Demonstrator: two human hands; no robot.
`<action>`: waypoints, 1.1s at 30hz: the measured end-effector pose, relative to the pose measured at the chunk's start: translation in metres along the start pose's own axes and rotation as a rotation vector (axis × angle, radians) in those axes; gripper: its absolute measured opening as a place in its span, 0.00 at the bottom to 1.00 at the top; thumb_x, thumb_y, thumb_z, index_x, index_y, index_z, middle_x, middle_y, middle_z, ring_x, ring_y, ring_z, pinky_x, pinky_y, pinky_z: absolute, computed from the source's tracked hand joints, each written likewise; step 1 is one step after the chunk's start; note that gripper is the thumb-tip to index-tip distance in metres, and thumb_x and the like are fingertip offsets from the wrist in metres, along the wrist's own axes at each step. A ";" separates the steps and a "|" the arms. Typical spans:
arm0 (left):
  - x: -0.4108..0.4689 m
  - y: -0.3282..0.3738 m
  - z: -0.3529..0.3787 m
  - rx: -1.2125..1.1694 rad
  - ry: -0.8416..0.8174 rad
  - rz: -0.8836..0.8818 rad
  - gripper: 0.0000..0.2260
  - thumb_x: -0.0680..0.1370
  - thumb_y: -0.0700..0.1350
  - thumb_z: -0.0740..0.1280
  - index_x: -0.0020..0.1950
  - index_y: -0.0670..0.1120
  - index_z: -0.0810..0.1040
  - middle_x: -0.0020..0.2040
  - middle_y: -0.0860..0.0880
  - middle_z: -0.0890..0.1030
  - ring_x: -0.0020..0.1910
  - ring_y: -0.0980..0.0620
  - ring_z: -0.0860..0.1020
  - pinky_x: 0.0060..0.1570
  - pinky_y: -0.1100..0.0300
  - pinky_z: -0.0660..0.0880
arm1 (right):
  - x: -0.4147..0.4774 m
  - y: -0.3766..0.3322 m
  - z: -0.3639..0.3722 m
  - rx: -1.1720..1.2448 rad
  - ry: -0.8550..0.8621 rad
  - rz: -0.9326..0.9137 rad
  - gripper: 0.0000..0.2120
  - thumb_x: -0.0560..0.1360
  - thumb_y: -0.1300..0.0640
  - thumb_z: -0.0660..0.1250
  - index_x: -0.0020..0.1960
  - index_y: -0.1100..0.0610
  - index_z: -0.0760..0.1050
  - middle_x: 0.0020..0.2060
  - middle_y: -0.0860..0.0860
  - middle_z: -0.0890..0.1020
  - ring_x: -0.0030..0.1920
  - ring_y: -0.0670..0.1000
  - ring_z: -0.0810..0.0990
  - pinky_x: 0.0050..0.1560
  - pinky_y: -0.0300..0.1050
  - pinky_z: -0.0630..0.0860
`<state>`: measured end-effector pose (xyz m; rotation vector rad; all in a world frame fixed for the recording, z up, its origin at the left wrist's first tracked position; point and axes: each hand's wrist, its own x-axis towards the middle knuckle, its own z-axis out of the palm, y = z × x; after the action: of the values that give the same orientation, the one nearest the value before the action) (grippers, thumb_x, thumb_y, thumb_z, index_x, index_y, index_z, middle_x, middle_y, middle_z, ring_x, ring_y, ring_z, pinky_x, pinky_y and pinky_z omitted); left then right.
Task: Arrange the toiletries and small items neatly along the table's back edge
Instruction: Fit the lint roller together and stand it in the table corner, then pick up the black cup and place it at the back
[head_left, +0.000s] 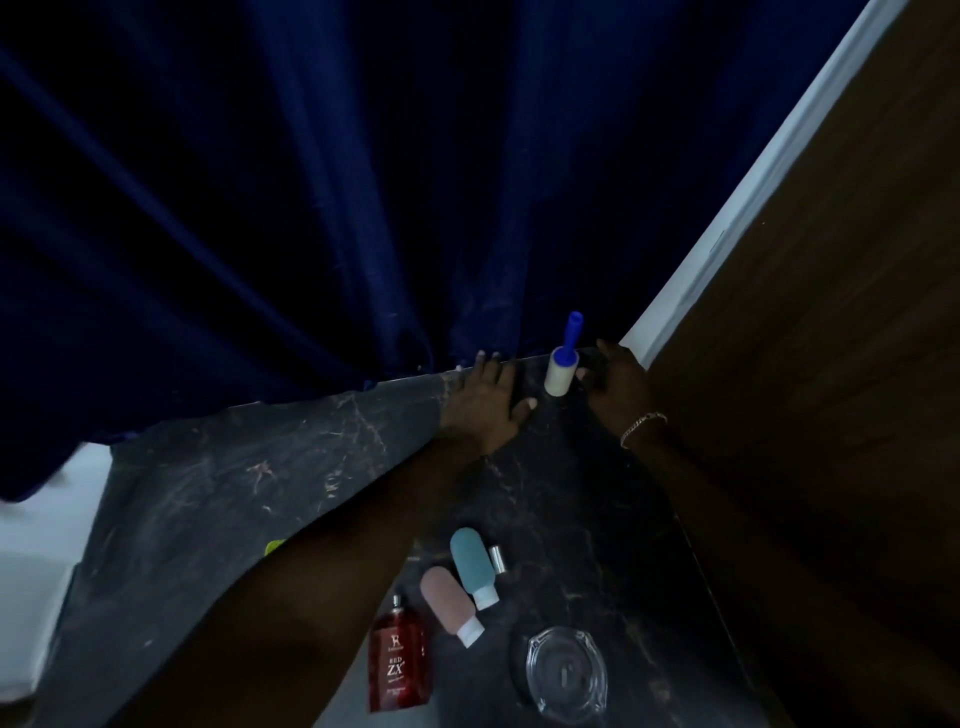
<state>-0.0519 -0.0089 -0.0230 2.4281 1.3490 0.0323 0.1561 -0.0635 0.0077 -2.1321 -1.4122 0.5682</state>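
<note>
A lint roller (560, 370) with a white roll and blue handle stands at the back edge of the dark marble table (218, 499), near the right corner. My left hand (485, 397) lies flat on the table just left of it, fingers spread. On the roller's right side is my right hand (613, 382), its fingers curled around a small dark thing that I cannot make out. Near the front lie a teal squeeze bottle (470, 564), a pink squeeze bottle (447, 603), a small silver cap (497, 557) and a red perfume bottle (399, 660).
A clear glass ashtray (566, 673) sits at the front right. A dark blue curtain (311, 208) hangs behind the back edge. A brown wooden panel (805, 364) with white trim bounds the right side. Something yellow-green (275, 545) peeks out beside my left forearm.
</note>
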 end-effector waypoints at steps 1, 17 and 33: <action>-0.011 -0.001 -0.003 0.032 0.018 0.023 0.34 0.83 0.66 0.52 0.84 0.48 0.55 0.86 0.43 0.54 0.86 0.42 0.49 0.83 0.36 0.48 | -0.009 -0.003 -0.002 -0.025 0.000 -0.034 0.26 0.78 0.54 0.67 0.73 0.59 0.67 0.68 0.57 0.74 0.69 0.57 0.73 0.70 0.54 0.71; -0.214 -0.011 -0.023 0.195 0.237 -0.050 0.32 0.85 0.65 0.49 0.86 0.51 0.53 0.87 0.46 0.51 0.86 0.43 0.44 0.82 0.34 0.44 | -0.178 -0.067 0.029 -0.149 0.008 -0.382 0.30 0.80 0.44 0.60 0.79 0.52 0.57 0.80 0.49 0.56 0.80 0.52 0.54 0.72 0.62 0.63; -0.353 -0.069 0.031 0.109 0.225 -0.443 0.32 0.85 0.67 0.46 0.86 0.54 0.51 0.87 0.48 0.51 0.86 0.45 0.44 0.83 0.34 0.48 | -0.261 -0.092 0.113 -0.120 -0.241 -0.502 0.30 0.81 0.43 0.59 0.79 0.53 0.59 0.79 0.49 0.58 0.79 0.51 0.58 0.72 0.51 0.64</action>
<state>-0.2936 -0.2765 -0.0201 2.2036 2.0108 0.1235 -0.0729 -0.2548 -0.0071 -1.7310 -2.0720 0.5616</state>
